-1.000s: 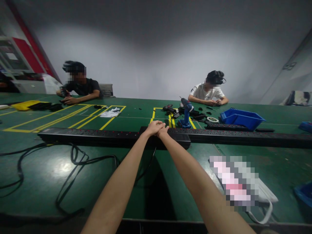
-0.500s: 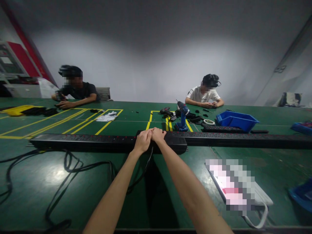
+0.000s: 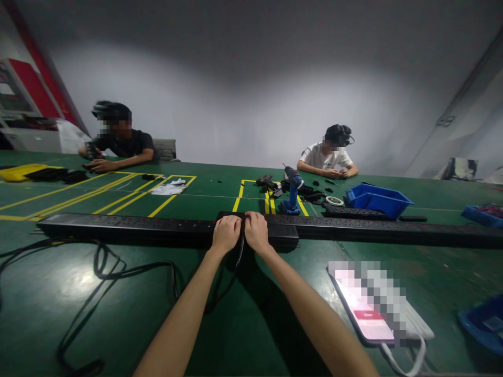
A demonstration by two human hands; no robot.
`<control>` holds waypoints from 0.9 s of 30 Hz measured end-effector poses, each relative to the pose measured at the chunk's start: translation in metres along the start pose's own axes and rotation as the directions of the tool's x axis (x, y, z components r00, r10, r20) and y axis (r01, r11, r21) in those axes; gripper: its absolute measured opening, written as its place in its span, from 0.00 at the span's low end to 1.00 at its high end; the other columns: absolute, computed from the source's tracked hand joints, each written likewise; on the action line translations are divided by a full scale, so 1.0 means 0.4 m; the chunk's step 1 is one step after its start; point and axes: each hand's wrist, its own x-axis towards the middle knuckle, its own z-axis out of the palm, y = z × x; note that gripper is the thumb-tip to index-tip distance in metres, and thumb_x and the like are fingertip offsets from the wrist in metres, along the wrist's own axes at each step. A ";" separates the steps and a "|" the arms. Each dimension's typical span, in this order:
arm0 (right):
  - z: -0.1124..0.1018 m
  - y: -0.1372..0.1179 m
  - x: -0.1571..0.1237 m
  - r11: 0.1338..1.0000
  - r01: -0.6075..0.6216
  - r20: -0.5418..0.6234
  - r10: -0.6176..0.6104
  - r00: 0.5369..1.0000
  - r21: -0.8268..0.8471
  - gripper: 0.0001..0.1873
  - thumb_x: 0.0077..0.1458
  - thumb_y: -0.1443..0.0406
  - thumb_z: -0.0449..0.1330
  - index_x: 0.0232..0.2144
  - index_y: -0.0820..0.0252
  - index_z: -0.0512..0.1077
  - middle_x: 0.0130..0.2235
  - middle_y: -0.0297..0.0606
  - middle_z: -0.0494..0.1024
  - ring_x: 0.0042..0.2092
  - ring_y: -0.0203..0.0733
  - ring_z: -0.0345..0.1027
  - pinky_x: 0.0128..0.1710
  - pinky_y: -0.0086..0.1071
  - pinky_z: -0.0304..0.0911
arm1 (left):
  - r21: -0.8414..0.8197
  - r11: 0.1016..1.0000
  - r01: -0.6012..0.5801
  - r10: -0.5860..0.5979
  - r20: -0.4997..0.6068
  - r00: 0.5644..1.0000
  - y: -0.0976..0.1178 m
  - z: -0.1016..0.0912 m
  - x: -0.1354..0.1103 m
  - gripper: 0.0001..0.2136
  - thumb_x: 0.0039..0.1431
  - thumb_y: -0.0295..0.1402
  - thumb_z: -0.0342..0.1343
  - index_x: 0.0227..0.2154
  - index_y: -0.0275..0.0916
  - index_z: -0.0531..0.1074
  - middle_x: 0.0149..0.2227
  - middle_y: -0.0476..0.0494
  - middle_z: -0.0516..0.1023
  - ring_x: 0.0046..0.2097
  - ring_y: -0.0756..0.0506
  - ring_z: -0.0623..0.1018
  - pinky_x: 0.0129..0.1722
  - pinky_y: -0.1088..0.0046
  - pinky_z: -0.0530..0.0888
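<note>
Both hands sit side by side on the right-hand end of a long black power strip (image 3: 137, 226) with red switches, which lies across the green matted table (image 3: 78, 319) from far left to just past the middle. The left hand (image 3: 226, 234) is curled shut over the top and near edge of the long black power strip, knuckles up. The right hand (image 3: 257, 232) is closed on it in the same way, just beside the left, the two nearly touching. A black rubber cable (image 3: 118, 269) drops from the gap between them and runs left in loose loops over the near part of the table. A second long black strip (image 3: 393, 229) begins just behind the first one's end and stretches to the right edge of view, so the two overlap by a short stretch behind the right hand. Between the strips and the near table edge the mat lies open on the left apart from the cable. On the right a smartphone with a lit screen (image 3: 363, 314) lies flat on a white cloth, and a blue plastic tray (image 3: 481, 319) sits at the right border. Beyond the strips stand a blue cordless drill (image 3: 293, 191), upright between yellow tape lines (image 3: 173, 193), and a blue plastic bin (image 3: 379, 199). Two people sit at the far edge, one in a black shirt (image 3: 126, 144), one in a white shirt (image 3: 326, 157), well apart from the hands
</note>
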 end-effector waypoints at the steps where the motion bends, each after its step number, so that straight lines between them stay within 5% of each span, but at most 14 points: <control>1: -0.010 0.004 -0.029 0.998 0.059 -0.022 -0.060 0.998 -0.026 0.19 0.65 0.66 0.44 0.49 0.59 0.72 0.50 0.43 0.75 0.55 0.45 0.63 0.58 0.38 0.53 | 0.002 1.000 0.000 0.000 -0.005 1.000 0.001 0.000 -0.001 0.15 0.69 0.34 0.41 0.39 0.43 0.75 0.47 0.43 0.80 0.51 0.41 0.75 0.54 0.60 0.67; 4: -0.031 0.019 -0.108 0.961 0.259 0.030 -0.257 0.966 -0.102 0.24 0.64 0.66 0.47 0.61 0.61 0.63 0.57 0.45 0.70 0.60 0.46 0.58 0.62 0.41 0.47 | 0.011 1.000 -0.008 0.009 -0.019 1.000 0.003 0.001 -0.003 0.15 0.68 0.34 0.41 0.38 0.43 0.74 0.45 0.44 0.80 0.50 0.42 0.75 0.53 0.61 0.67; 6: -0.035 0.028 -0.139 0.949 0.285 0.059 -0.279 0.958 -0.137 0.29 0.62 0.68 0.48 0.65 0.62 0.57 0.60 0.46 0.67 0.62 0.46 0.56 0.63 0.41 0.45 | 0.022 1.000 -0.015 0.016 -0.022 1.000 0.001 0.003 -0.003 0.14 0.68 0.34 0.41 0.38 0.43 0.74 0.45 0.44 0.80 0.50 0.42 0.75 0.53 0.62 0.67; 16: -0.038 0.034 -0.134 0.994 0.076 -0.088 -0.083 0.993 -0.085 0.28 0.57 0.72 0.48 0.61 0.58 0.62 0.57 0.44 0.71 0.61 0.44 0.56 0.63 0.45 0.39 | 0.031 0.999 -0.040 0.040 0.011 0.999 -0.005 0.006 -0.007 0.15 0.69 0.34 0.39 0.40 0.43 0.73 0.46 0.44 0.79 0.50 0.42 0.74 0.53 0.62 0.67; 27: -0.043 0.031 -0.134 0.998 0.043 -0.082 -0.047 0.996 -0.048 0.26 0.58 0.72 0.48 0.59 0.58 0.63 0.53 0.43 0.73 0.59 0.43 0.59 0.62 0.43 0.40 | 0.024 0.998 -0.056 0.055 0.052 0.997 0.011 -0.014 -0.017 0.13 0.65 0.27 0.42 0.42 0.43 0.72 0.48 0.44 0.78 0.52 0.42 0.73 0.55 0.61 0.66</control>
